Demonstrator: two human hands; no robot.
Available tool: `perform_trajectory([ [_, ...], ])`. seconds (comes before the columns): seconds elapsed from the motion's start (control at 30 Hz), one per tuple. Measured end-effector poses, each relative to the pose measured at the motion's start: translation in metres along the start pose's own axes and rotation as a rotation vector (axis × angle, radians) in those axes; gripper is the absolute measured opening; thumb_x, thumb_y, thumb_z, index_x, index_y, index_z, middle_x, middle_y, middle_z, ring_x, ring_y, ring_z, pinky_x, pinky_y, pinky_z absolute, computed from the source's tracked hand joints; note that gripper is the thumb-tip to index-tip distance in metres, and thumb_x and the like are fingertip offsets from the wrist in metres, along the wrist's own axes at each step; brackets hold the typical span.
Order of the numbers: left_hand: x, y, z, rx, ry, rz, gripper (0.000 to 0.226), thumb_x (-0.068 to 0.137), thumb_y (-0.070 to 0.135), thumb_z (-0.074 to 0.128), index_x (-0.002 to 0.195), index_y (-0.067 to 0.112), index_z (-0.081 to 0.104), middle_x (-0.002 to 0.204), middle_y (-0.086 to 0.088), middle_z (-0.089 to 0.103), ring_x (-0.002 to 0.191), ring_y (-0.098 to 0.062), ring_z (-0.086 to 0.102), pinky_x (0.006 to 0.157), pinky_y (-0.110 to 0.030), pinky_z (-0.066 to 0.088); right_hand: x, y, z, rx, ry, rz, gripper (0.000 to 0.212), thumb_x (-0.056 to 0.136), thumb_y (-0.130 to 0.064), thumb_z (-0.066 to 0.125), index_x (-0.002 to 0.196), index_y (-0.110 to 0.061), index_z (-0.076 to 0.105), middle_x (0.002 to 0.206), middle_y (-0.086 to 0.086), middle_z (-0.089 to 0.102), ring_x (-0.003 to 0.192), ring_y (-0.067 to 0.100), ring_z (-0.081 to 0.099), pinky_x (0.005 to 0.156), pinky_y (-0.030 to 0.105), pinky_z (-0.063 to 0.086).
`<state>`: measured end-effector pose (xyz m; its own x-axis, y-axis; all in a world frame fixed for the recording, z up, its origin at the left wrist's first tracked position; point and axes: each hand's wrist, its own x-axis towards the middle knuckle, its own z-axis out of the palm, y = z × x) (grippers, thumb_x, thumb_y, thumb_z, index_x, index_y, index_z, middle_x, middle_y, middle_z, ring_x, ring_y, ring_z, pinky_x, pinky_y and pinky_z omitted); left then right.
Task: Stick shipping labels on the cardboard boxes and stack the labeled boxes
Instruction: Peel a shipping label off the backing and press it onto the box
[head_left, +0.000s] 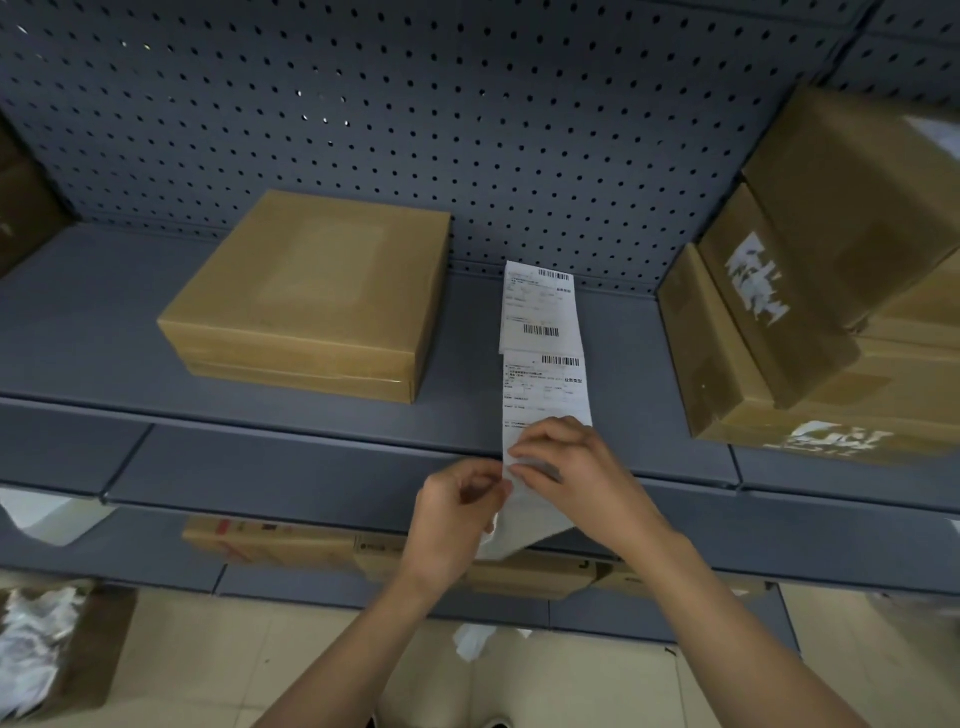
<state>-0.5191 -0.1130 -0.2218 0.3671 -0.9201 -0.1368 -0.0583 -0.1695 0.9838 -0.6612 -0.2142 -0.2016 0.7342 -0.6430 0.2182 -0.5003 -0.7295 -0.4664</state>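
Both my hands work at the front edge of the grey shelf (78, 322). The label strip (543, 353) lies on it in a line from the pegboard wall (363, 104) to the front edge, where its lower end bends over and hangs down. 2 printed labels lie flat on the shelf, one behind the other. My right hand (571, 467) holds the strip right at the edge, the fingers curled over its printed face. My left hand (457, 512) pinches the left border of the strip between thumb and forefinger, just beside the right fingertips – the 2 hands almost touch.

To the left of the strip stands a flat cardboard box (311, 291), its back corner near the wall. It is apart from the strip, and grey shelf surface shows between them. To the right, a stack of boxes (810, 291) leans close to the corner; there is also a gap between it and the strip – narrower at the front.
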Motion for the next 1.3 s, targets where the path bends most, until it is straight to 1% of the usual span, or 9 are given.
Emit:
perform_trajectory([
  [0.1,0.001,0.004,0.0,-0.048,-0.03,0.025,0.01,0.091,0.002,0.065,0.093,0.008,0.072,0.06,0.005,0.064,0.05,-0.009,0.049,0.053,-0.018,0.04,0.0,-0.002,-0.004,0.022,0.002,-0.013,0.02,0.089,-0.027,0.07,0.101,-0.013,0.075,0.105,-0.005,0.064,0.099,0.018,0.059,0.087,0.042,0.051],
  [0.27,0.004,0.011,0.0,-0.105,-0.037,0.079,0.014,0.091,-0.003,0.063,0.096,0.007,0.071,0.065,0.002,0.064,0.054,-0.007,0.052,0.056,-0.019,0.045,0.0,-0.007,-0.012,0.048,0.045,-0.022,0.032,0.092,-0.039,0.056,0.1,-0.015,0.076,0.101,-0.007,0.066,0.094,0.015,0.061,0.086,0.04,0.051],
  [0.4,0.008,0.015,-0.002,-0.096,-0.06,0.112,0.015,0.092,0.0,0.063,0.097,0.009,0.072,0.07,0.007,0.067,0.058,-0.004,0.054,0.058,-0.017,0.044,0.001,-0.009,-0.017,0.107,0.088,0.009,0.016,0.089,-0.023,0.07,0.101,-0.015,0.077,0.102,-0.007,0.069,0.095,0.013,0.062,0.088,0.037,0.051],
  [0.7,0.019,0.027,-0.005,-0.047,-0.099,0.175,0.017,0.093,-0.001,0.06,0.096,0.011,0.073,0.066,0.005,0.062,0.059,-0.007,0.05,0.06,-0.02,0.043,0.005,-0.013,-0.027,0.191,0.124,0.064,0.013,0.088,-0.011,0.072,0.099,-0.014,0.077,0.097,-0.008,0.072,0.095,0.003,0.062,0.087,0.02,0.049],
  [0.8,0.022,0.029,-0.007,-0.021,-0.117,0.174,0.02,0.093,0.001,0.06,0.095,0.016,0.074,0.072,0.007,0.067,0.061,-0.006,0.051,0.062,-0.021,0.044,0.005,-0.016,-0.03,0.264,0.131,0.134,0.012,0.088,-0.01,0.071,0.096,-0.017,0.077,0.094,-0.012,0.072,0.096,-0.001,0.061,0.085,0.012,0.047],
  [0.93,0.022,0.031,-0.009,0.026,-0.113,0.153,0.021,0.093,0.004,0.062,0.095,0.02,0.074,0.074,0.003,0.069,0.061,-0.005,0.053,0.064,-0.024,0.046,0.005,-0.018,-0.029,0.231,0.164,0.202,0.009,0.088,-0.013,0.071,0.095,-0.018,0.076,0.091,-0.014,0.07,0.093,0.001,0.063,0.081,0.01,0.046],
  [1.07,0.023,0.032,-0.012,0.128,-0.07,0.091,0.018,0.091,0.011,0.064,0.092,0.026,0.074,0.075,0.016,0.071,0.067,0.002,0.062,0.066,-0.021,0.048,0.011,-0.02,-0.03,0.213,0.262,0.326,0.006,0.088,-0.011,0.068,0.087,-0.015,0.073,0.084,-0.013,0.067,0.082,-0.004,0.06,0.069,0.003,0.041],
  [1.17,0.028,0.035,-0.017,0.225,-0.036,0.092,0.012,0.09,0.016,0.066,0.091,0.025,0.074,0.079,0.015,0.073,0.076,0.003,0.067,0.073,-0.024,0.055,0.02,-0.019,-0.034,0.266,0.33,0.426,0.009,0.089,-0.014,0.065,0.086,-0.02,0.07,0.079,-0.013,0.067,0.072,-0.002,0.059,0.061,0.004,0.039],
  [1.3,0.036,0.039,-0.023,0.351,-0.015,0.114,0.006,0.089,0.021,0.069,0.091,0.021,0.075,0.081,0.016,0.072,0.077,0.007,0.065,0.073,-0.012,0.052,0.036,-0.018,-0.046,0.321,0.433,0.477,0.012,0.09,-0.013,0.063,0.084,-0.022,0.068,0.076,-0.008,0.067,0.071,0.005,0.06,0.062,0.007,0.041],
])
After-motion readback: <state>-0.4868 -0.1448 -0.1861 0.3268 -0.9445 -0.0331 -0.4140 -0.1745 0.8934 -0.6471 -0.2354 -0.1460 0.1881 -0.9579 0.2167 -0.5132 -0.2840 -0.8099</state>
